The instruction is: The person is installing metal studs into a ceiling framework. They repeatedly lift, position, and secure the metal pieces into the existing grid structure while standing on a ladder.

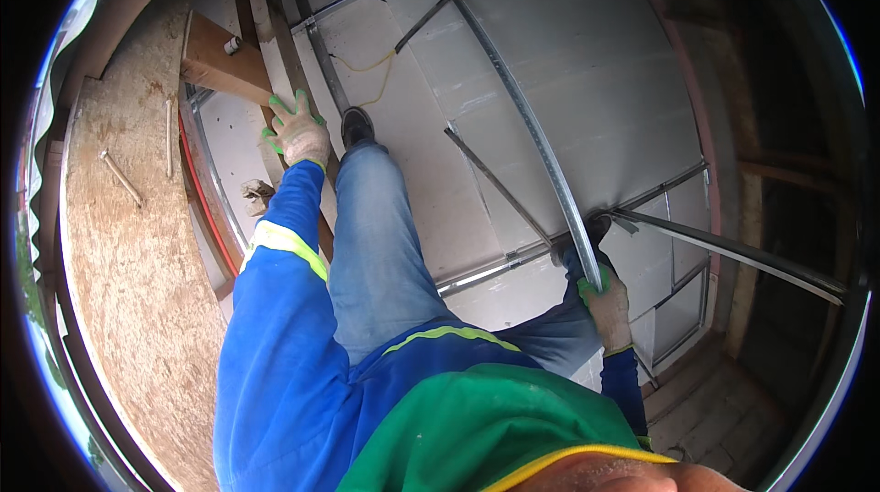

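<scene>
My left hand (301, 130), in a pale work glove with green fingertips, rests with its fingers spread on a wooden beam (280, 43). Beside it the end of a brown wooden board (220, 61) meets the beam. On the other side, my gloved right hand (607, 309) is closed round the near end of a long, thin metal profile (522, 107). That profile slants away across the white panels, its far end near the top of the view. Part of the right hand's grip is hidden behind the metal.
My feet stand apart on the metal framing over white panels (422, 153). Another profile (733, 249) juts out at the right, and a loose one (500, 182) lies between. A plywood sheet (137, 290) at left bears two slim stick-like things. A red cable (203, 190) runs beside it.
</scene>
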A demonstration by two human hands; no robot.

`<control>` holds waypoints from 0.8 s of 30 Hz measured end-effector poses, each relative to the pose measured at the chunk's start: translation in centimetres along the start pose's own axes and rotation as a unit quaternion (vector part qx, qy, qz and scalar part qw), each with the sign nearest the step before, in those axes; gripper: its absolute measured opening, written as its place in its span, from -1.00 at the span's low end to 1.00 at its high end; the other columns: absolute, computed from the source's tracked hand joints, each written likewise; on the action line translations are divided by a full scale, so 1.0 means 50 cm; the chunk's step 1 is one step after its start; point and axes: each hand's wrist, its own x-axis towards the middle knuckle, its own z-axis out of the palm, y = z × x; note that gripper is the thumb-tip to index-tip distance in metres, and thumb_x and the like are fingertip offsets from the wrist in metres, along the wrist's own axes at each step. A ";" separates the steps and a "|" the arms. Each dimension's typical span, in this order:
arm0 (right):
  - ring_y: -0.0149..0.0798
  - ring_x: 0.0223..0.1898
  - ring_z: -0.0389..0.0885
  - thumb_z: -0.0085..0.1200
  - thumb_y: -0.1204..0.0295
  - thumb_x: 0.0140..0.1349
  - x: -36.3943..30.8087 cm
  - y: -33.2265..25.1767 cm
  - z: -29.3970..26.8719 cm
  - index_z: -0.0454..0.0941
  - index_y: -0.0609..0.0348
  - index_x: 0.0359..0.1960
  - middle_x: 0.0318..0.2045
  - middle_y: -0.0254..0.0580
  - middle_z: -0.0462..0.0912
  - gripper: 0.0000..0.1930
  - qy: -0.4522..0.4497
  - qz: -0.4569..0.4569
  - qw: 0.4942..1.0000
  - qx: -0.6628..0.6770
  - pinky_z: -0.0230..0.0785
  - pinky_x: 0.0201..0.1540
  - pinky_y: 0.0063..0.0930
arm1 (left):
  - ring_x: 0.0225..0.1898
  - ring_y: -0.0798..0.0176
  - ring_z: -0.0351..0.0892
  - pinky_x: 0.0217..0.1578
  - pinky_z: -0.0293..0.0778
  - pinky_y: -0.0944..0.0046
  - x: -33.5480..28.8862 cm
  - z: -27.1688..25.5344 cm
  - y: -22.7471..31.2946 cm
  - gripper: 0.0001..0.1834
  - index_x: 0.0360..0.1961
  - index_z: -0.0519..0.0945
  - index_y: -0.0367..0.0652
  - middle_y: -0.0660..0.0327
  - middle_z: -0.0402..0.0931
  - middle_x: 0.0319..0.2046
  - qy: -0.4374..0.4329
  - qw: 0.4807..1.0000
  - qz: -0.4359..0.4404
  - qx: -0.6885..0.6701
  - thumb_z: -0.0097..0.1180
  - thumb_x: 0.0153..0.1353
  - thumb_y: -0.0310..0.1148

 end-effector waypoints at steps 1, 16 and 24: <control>-0.20 -0.36 0.67 0.39 0.39 0.25 -0.028 -0.028 -0.012 0.67 0.16 0.07 -0.33 -0.12 0.71 -0.64 -0.023 0.025 0.997 0.069 0.55 -0.23 -0.27 | 0.49 -0.13 0.29 0.45 0.14 -0.40 -0.004 -0.003 0.000 -0.16 0.60 0.26 0.40 -0.08 -0.06 0.65 -0.003 1.000 -0.005 0.005 0.31 0.32 -0.05; -0.56 -0.46 0.47 0.40 0.47 0.29 -0.110 -0.057 0.062 0.66 0.23 0.15 -0.40 -0.41 0.62 -0.60 -0.016 0.045 0.987 0.153 0.35 -0.44 -0.55 | 0.48 -0.11 0.32 0.45 0.14 -0.36 -0.005 -0.017 0.007 -0.18 0.59 0.27 0.39 -0.07 -0.06 0.65 -0.008 1.000 -0.005 -0.004 0.30 0.32 -0.08; -0.49 -0.41 0.54 0.45 0.48 0.23 -0.229 0.003 -0.008 0.66 0.27 0.12 -0.40 -0.31 0.67 -0.58 -0.011 0.051 0.996 0.074 0.47 -0.36 -0.42 | 0.49 -0.13 0.30 0.45 0.15 -0.37 -0.005 -0.015 0.011 -0.18 0.58 0.28 0.39 -0.08 -0.06 0.65 -0.002 1.000 -0.003 0.000 0.31 0.32 -0.06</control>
